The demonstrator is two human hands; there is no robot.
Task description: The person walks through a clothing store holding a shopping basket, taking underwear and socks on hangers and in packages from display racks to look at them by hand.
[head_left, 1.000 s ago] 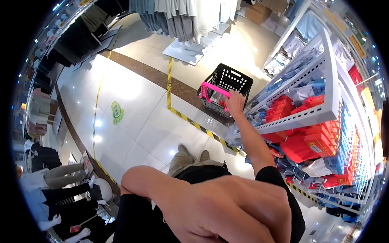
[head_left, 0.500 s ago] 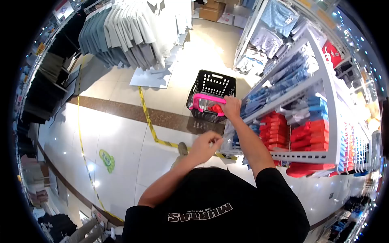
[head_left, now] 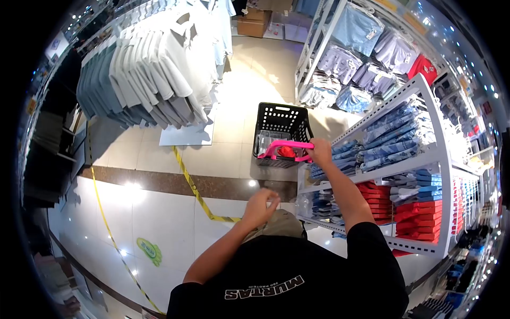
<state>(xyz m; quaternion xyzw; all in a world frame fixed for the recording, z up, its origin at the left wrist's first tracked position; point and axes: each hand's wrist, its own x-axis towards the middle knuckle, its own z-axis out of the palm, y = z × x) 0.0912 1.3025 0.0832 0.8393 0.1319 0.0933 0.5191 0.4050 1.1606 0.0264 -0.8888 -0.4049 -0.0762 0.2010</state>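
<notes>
The tiled floor [head_left: 159, 212] bears striped tape [head_left: 192, 185] and a green sticker [head_left: 150, 251]; whether the black basket [head_left: 282, 126] touches it is unclear. The white shelf [head_left: 444, 159] holds folded clothes [head_left: 390, 135].

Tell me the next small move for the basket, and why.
Probably ease the basket slightly left, away from the white rack: the right hand grips the basket's pink handle, and in this view the basket's right side looks close to the rack.

Clothing shop, hanging shirts [head_left: 151, 80], stacked folded garments [head_left: 390, 133], shopping basket [head_left: 283, 127]
</notes>
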